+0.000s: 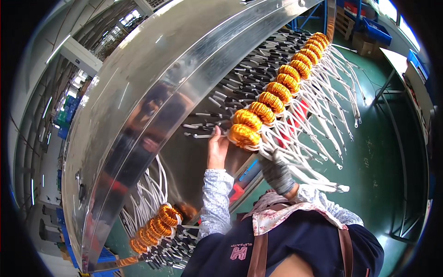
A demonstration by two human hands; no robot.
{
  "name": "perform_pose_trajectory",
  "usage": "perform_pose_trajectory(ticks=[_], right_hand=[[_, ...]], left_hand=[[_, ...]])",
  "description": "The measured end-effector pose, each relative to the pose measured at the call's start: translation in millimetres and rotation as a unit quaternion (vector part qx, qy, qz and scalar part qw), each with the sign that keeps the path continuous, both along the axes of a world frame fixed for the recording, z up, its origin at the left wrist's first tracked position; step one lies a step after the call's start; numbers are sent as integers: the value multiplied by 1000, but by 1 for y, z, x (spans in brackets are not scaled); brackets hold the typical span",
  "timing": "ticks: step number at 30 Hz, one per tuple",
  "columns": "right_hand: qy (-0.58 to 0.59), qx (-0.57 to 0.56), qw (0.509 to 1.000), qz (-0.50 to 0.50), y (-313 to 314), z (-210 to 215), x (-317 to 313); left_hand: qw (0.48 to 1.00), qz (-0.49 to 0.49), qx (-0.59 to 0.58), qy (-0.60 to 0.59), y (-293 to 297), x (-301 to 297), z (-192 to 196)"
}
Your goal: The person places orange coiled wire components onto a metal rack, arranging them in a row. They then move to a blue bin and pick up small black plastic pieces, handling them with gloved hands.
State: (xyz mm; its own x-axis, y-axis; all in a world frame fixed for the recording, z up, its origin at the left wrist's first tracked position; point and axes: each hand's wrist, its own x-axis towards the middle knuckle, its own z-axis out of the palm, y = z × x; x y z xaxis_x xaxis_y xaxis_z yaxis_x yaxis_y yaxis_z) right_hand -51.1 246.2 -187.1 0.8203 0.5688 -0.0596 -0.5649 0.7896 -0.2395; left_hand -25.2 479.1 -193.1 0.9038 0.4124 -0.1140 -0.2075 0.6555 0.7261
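Copper-wound toroid coils stand in a long row on a metal bench, and the nearest coil (pixel 244 135) sits between my two hands. My bare left hand (pixel 218 150) is at its left side, fingers closed around a thin lead (pixel 198 135) that runs out from the coil. On the coil's near right side, my right hand (pixel 278 174), in a grey glove, closes over a bundle of white leads (pixel 318 177) with metal lugs at their ends. The gloved fingertips are partly hidden among the leads. Black-sleeved leads (pixel 244 76) fan out left of the row.
A tall polished metal panel (pixel 184 76) curves along the left of the bench. Behind my left arm lies a second group of coils (pixel 157 228) with white and black leads. A white-topped table (pixel 397 62) stands at right, beyond the green floor (pixel 369 161). Blue bins (pixel 376 30) are at the back.
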Motion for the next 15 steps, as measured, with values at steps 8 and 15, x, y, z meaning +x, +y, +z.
perform_pose_trajectory(ticks=[8, 15], right_hand=[[-15, -86, 930, 356, -43, 6, -36], [-430, -474, 766, 57, -113, 93, -9]], left_hand=[[998, -14, -20, 65, 0, 30, -10], [992, -65, 6, 107, 2, 19, -30]])
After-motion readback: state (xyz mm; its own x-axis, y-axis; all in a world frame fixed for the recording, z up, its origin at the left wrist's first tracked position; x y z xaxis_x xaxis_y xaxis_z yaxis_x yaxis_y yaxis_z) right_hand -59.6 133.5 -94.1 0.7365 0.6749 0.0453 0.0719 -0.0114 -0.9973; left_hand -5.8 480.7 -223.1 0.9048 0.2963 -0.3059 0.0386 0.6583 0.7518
